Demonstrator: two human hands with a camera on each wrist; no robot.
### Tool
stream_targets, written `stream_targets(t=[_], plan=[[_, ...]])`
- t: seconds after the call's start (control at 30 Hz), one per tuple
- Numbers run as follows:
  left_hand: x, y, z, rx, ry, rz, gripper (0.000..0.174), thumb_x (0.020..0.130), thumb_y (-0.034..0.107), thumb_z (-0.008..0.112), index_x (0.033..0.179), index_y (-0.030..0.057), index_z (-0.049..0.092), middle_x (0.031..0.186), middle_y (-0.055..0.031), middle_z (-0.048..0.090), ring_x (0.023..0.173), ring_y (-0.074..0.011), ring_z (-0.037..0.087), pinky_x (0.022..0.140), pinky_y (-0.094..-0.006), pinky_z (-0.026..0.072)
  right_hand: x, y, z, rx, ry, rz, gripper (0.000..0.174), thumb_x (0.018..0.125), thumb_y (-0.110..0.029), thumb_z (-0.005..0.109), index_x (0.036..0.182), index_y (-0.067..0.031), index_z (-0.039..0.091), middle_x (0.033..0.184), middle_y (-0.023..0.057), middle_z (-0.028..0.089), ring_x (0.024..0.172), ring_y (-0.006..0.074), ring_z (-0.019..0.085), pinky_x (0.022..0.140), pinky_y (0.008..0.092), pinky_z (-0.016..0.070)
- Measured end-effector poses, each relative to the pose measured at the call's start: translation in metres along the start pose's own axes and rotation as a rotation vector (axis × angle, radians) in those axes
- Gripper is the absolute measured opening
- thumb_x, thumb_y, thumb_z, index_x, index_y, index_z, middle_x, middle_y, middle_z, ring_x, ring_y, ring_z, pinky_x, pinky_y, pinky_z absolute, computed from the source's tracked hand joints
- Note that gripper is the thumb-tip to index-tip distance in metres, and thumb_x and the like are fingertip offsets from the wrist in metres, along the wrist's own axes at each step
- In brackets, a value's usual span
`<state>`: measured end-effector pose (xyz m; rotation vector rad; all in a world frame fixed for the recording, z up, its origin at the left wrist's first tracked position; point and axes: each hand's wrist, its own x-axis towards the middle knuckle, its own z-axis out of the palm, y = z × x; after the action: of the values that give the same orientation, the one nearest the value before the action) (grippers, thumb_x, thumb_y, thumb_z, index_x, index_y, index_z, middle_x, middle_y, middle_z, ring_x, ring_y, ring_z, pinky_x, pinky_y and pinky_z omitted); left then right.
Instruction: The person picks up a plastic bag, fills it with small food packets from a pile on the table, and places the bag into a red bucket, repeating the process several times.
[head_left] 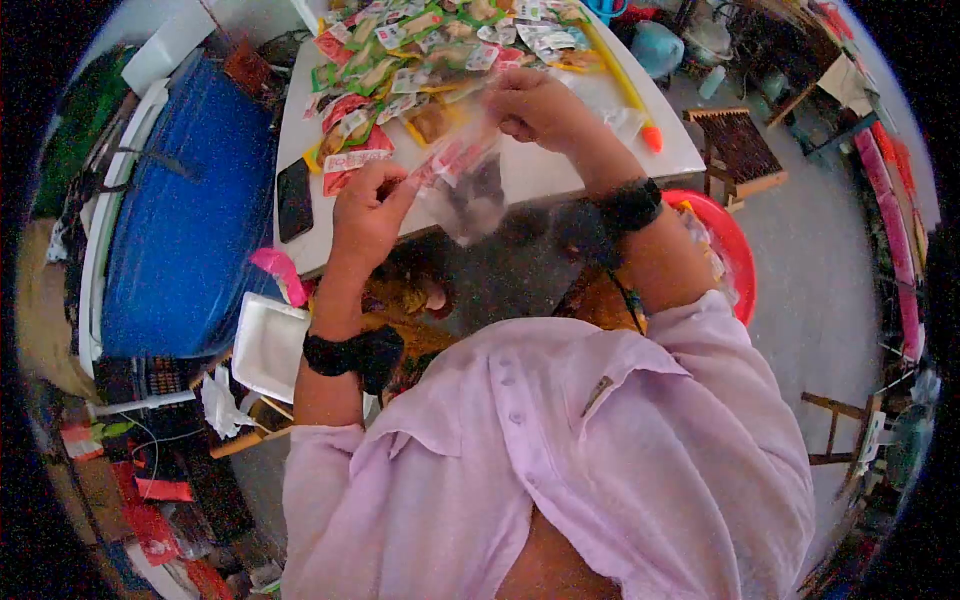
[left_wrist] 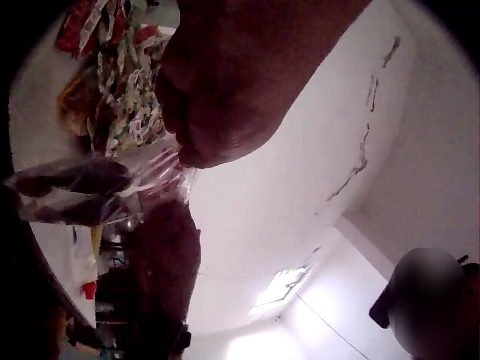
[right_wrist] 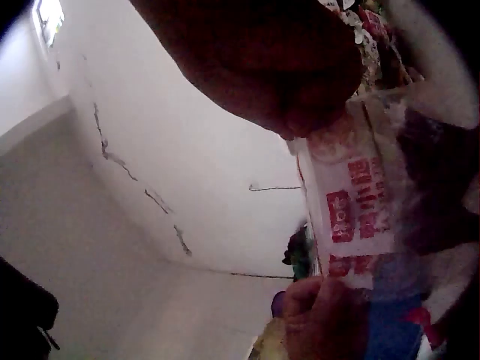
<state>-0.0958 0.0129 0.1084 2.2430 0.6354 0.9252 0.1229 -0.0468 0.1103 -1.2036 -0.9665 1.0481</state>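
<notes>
A clear plastic bag (head_left: 468,190) with red print and dark pieces inside hangs between the two hands, over the table's near edge. The left hand (head_left: 368,215) pinches its left side, and the right hand (head_left: 540,108) pinches its upper right corner. In the right wrist view the bag's red lettering (right_wrist: 360,202) faces the camera, with the right hand (right_wrist: 277,67) above and the left hand (right_wrist: 322,319) below. In the left wrist view the bag (left_wrist: 97,184) stretches out beside the left hand (left_wrist: 232,82); its contents look dark.
Many small colourful packets (head_left: 400,50) cover the far part of the white table (head_left: 660,170). A black phone (head_left: 295,200) lies at its left edge, an orange-tipped yellow stick (head_left: 630,85) at the right. Below are a red basin (head_left: 742,250) and a white foam box (head_left: 268,345).
</notes>
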Motion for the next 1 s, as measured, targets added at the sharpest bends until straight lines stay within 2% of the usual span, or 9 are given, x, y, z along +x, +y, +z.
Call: stream_targets(t=[0.37, 0.47, 0.57, 0.67, 0.77, 0.87, 0.9, 0.97, 1.0], plan=[[0.006, 0.022, 0.006, 0.045, -0.072, 0.104, 0.014, 0.068, 0.012, 0.056, 0.066, 0.0027, 0.046, 0.056, -0.004, 0.045, 0.053, -0.01, 0.043, 0.049, -0.0223, 0.0352, -0.041, -0.015, -0.01, 0.097, 0.076, 0.016, 0.01, 0.072, -0.012, 0.051, 0.071, -0.0036, 0.046, 0.052, -0.001, 0.04, 0.039, 0.005, 0.033, 0.033, 0.017, 0.0232], [0.006, 0.016, 0.007, -0.086, -0.091, 0.106, 0.013, 0.068, 0.011, 0.057, 0.067, 0.0036, 0.046, 0.06, -0.0019, 0.048, 0.056, -0.008, 0.044, 0.051, -0.0214, 0.0356, -0.045, -0.012, -0.015, -0.082, 0.14, -0.034, 0.016, 0.073, -0.017, 0.05, 0.065, -0.0043, 0.046, 0.05, 0.0009, 0.041, 0.037, 0.0083, 0.036, 0.03, 0.0202, 0.0256], [0.009, 0.004, 0.013, -0.264, -0.156, 0.145, 0.011, 0.07, 0.009, 0.055, 0.067, 0.0043, 0.045, 0.069, -0.0015, 0.05, 0.062, -0.0067, 0.044, 0.057, -0.0203, 0.0367, -0.056, -0.016, -0.017, -0.121, 0.06, 0.004, 0.017, 0.073, -0.019, 0.051, 0.068, -0.0032, 0.048, 0.052, 0.0014, 0.042, 0.039, 0.0075, 0.037, 0.033, 0.0198, 0.0276], [0.009, 0.01, 0.02, -0.662, -0.187, 0.01, 0.008, 0.072, 0.006, 0.052, 0.068, 0.0041, 0.045, 0.077, -0.0046, 0.052, 0.069, -0.0085, 0.045, 0.064, -0.0207, 0.0369, -0.063, -0.009, -0.019, -0.244, 0.099, -0.008, 0.024, 0.072, -0.025, 0.052, 0.076, -0.0018, 0.051, 0.056, 0.0054, 0.049, 0.045, 0.0123, 0.045, 0.04, 0.0238, 0.0362], [0.007, 0.02, 0.019, -0.628, -0.181, -0.007, 0.006, 0.074, 0.007, 0.047, 0.07, 0.0028, 0.044, 0.081, -0.0097, 0.053, 0.074, -0.0123, 0.047, 0.068, -0.0224, 0.0372, -0.069, -0.008, -0.017, -0.819, 0.096, -0.278, 0.034, 0.069, -0.032, 0.054, 0.086, -0.0026, 0.051, 0.073, 0.0116, 0.054, 0.066, 0.0216, 0.053, 0.059, 0.03, 0.0421], [0.003, 0.011, 0.019, -0.431, -0.219, -0.008, 0.009, 0.076, 0.009, 0.045, 0.072, 0.002, 0.043, 0.084, -0.0127, 0.053, 0.078, -0.0162, 0.049, 0.069, -0.026, 0.0383, -0.095, -0.029, 0.012, -0.915, -0.072, -0.461, 0.045, 0.066, -0.031, 0.056, 0.099, -0.0018, 0.044, 0.1, 0.0167, 0.045, 0.095, 0.0268, 0.042, 0.081, 0.0306, 0.0339], [0.0, 0.023, 0.021, -0.527, -0.225, -0.107, 0.009, 0.077, 0.01, 0.044, 0.072, 0.002, 0.042, 0.084, -0.0132, 0.053, 0.078, -0.0166, 0.049, 0.069, -0.0269, 0.0387, -0.09, -0.007, 0.017, -0.984, -0.027, -0.521, 0.043, 0.067, -0.032, 0.054, 0.097, -0.0021, 0.045, 0.091, 0.0169, 0.049, 0.087, 0.0285, 0.046, 0.076, 0.0327, 0.0368], [-0.008, 0.038, 0.024, -0.668, -0.22, -0.256, 0.009, 0.077, 0.01, 0.043, 0.073, 0.0021, 0.042, 0.083, -0.0139, 0.053, 0.078, -0.0172, 0.05, 0.069, -0.0281, 0.0392, -0.096, -0.009, 0.03, -1.039, -0.225, -0.33, 0.032, 0.068, -0.027, 0.053, 0.087, -0.0029, 0.048, 0.078, 0.0148, 0.051, 0.076, 0.0293, 0.049, 0.067, 0.0357, 0.0395], [-0.012, 0.04, 0.027, -0.718, -0.204, -0.307, 0.009, 0.077, 0.01, 0.043, 0.073, 0.0022, 0.042, 0.082, -0.0141, 0.053, 0.077, -0.0175, 0.05, 0.069, -0.0283, 0.0395, -0.1, -0.004, 0.034, -1.064, -0.211, -0.331, 0.028, 0.067, -0.026, 0.053, 0.083, -0.0032, 0.048, 0.074, 0.0139, 0.051, 0.072, 0.0293, 0.05, 0.064, 0.0361, 0.0396]])
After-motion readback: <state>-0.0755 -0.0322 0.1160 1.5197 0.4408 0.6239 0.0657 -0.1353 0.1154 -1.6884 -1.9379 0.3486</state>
